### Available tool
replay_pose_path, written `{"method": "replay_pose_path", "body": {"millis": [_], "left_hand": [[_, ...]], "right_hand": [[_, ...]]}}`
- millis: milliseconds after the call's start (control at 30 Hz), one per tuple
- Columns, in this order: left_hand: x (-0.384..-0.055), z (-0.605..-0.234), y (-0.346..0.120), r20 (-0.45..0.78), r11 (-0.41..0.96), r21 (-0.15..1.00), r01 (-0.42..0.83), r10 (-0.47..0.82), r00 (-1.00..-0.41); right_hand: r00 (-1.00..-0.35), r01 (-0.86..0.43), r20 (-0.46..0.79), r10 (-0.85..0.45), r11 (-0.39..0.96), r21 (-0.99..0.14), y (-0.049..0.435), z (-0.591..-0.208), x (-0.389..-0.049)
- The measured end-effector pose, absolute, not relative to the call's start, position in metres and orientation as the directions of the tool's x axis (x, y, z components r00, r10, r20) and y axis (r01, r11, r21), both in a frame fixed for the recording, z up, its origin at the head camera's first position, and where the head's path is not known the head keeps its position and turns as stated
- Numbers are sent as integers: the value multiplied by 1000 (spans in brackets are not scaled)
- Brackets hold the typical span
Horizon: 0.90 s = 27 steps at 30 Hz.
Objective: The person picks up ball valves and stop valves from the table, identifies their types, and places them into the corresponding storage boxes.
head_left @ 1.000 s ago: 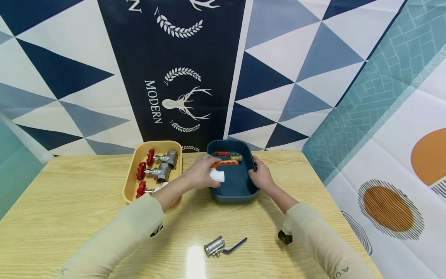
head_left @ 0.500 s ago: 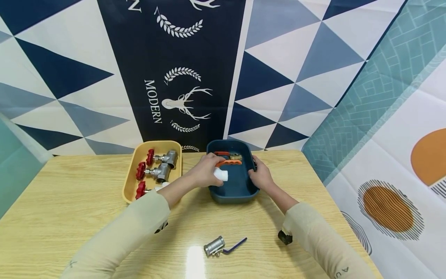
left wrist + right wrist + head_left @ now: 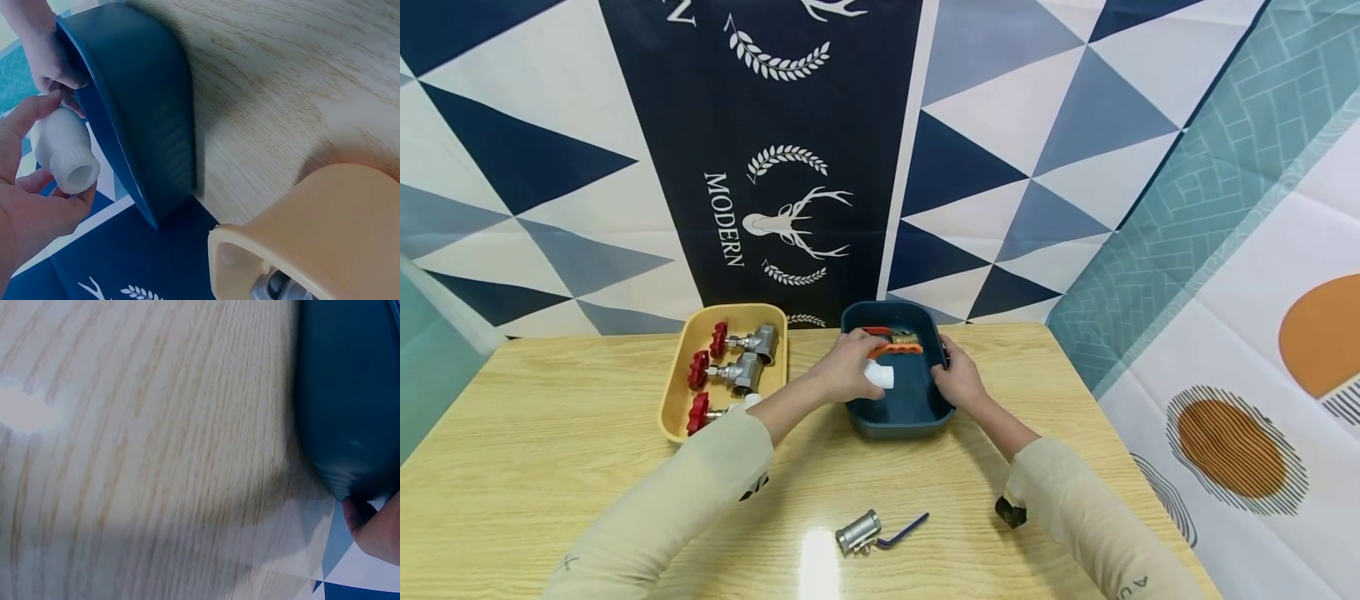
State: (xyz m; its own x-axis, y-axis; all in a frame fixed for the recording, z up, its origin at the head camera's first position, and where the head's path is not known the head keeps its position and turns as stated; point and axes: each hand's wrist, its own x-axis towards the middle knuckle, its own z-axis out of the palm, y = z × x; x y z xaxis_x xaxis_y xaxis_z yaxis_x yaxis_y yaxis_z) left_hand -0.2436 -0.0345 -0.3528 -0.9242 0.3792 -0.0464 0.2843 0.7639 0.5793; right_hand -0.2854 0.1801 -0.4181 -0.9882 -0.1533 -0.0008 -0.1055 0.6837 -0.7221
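Observation:
My left hand grips a white plastic ball valve with an orange lever handle, over the left side of a dark blue bin. In the left wrist view the valve's round open end faces the camera, between thumb and fingers. On the bin's right side, my right hand holds the rim, thumb inside. The right wrist view catches only part of that hand against the bin's outer wall. Inside the bin, at the back, lies a brass valve with a red handle, partly covered by the orange lever.
Left of the blue bin stands a yellow bin holding several valves with red handwheels; my left forearm overlaps its front corner. A metal ball valve with a blue lever lies on the wooden table nearer me. Patterned cloth hangs behind.
My left hand has moved slightly right with the white valve, farther over the blue bin. The right hand keeps its hold on the rim. The head view has shifted a little.

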Motion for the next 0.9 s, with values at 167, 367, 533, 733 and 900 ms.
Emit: {"method": "replay_pose_path", "body": {"millis": [167, 367, 533, 733, 900], "left_hand": [[-246, -355, -33, -42, 765, 578, 286, 377, -925], [-248, -357, -31, -39, 767, 574, 287, 376, -926], [-250, -360, -30, -34, 774, 567, 283, 365, -930], [-254, -363, -27, -43, 773, 573, 274, 362, -931], [-256, -363, -25, -47, 778, 568, 268, 356, -933]], "right_hand": [[-989, -105, 1, -151, 683, -723, 179, -418, -285], [-989, -103, 0, -150, 681, -725, 179, -417, -283], [-989, -93, -9, -146, 678, -729, 179, -416, -282], [-990, -82, -22, -142, 680, -729, 178, -416, -282], [-990, -90, -8, -139, 685, -723, 178, -416, -283]]}}
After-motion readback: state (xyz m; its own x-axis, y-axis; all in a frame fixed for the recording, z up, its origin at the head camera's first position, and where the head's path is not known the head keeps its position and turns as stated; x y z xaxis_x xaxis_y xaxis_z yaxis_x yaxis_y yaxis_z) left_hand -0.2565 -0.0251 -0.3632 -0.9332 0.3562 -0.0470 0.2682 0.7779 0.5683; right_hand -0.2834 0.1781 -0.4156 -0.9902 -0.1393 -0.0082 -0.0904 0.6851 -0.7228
